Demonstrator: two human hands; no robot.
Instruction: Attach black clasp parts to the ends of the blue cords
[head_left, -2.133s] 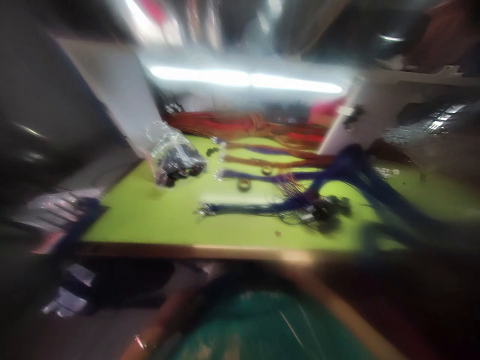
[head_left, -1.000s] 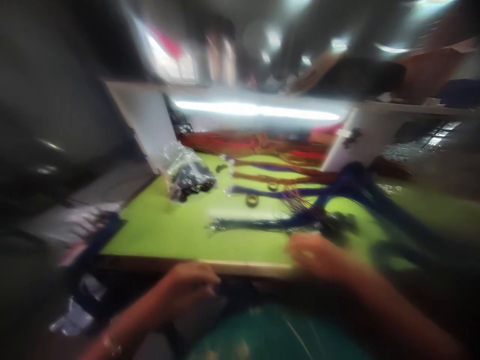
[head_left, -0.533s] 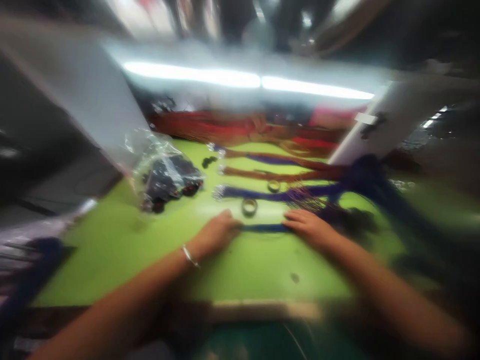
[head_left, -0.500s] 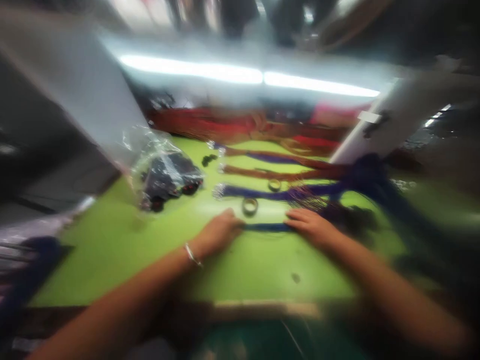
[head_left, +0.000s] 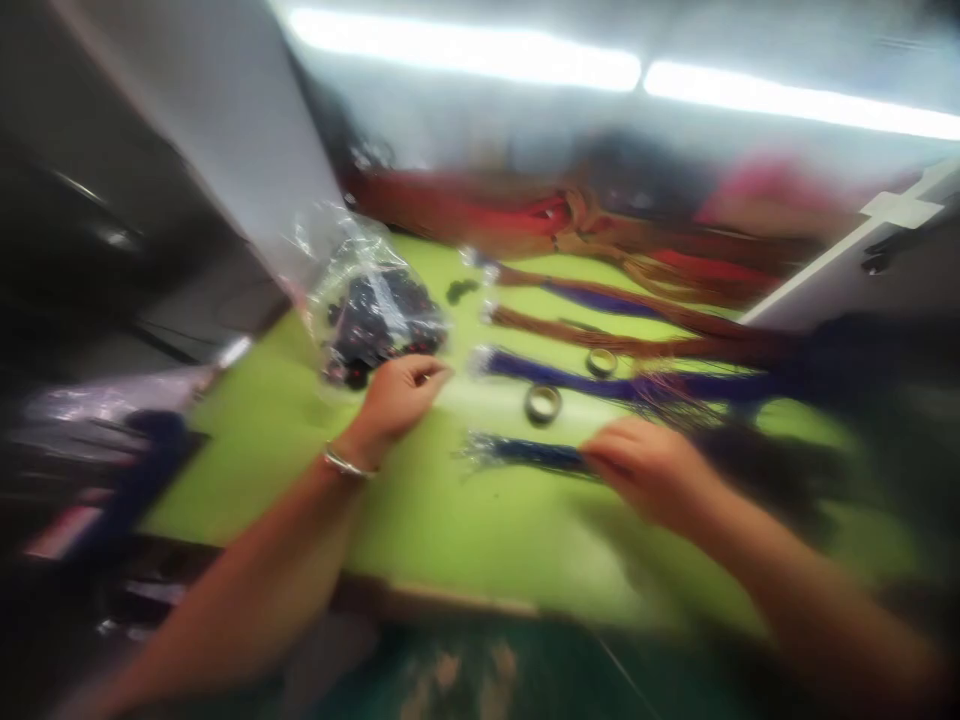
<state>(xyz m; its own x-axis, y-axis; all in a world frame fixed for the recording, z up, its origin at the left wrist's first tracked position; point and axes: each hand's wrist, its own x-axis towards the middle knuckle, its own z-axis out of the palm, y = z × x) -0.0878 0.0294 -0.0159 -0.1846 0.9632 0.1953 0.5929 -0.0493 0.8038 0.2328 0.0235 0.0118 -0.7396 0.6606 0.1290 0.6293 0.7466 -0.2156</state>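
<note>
On the green tabletop lies a short bundle of dark blue wires (head_left: 544, 455), its pale terminal ends fanned out to the left. My right hand (head_left: 649, 465) is closed over the right part of that bundle, fingertips pressed together on the wires. My left hand (head_left: 401, 400), with a bracelet at the wrist, is raised by the front of a clear plastic bag (head_left: 382, 315) of black parts. Its thumb and fingers meet in a pinch, and whatever may be between them is too small to make out. Between the hands sits a tape roll (head_left: 543, 404).
Farther back lie a purple wire bundle (head_left: 555, 375), brown wire bundles (head_left: 570, 328) and a second tape roll (head_left: 601, 362). Several small black pieces (head_left: 460, 290) rest near the bag. Red wires (head_left: 487, 215) span the back, below a bright lamp (head_left: 465, 48). White panels flank the table.
My left hand has let go of the blue bundle's left end and moved left and up to the bag, uncovering the terminals. My right hand stays at the bundle. The camera view has shifted.
</note>
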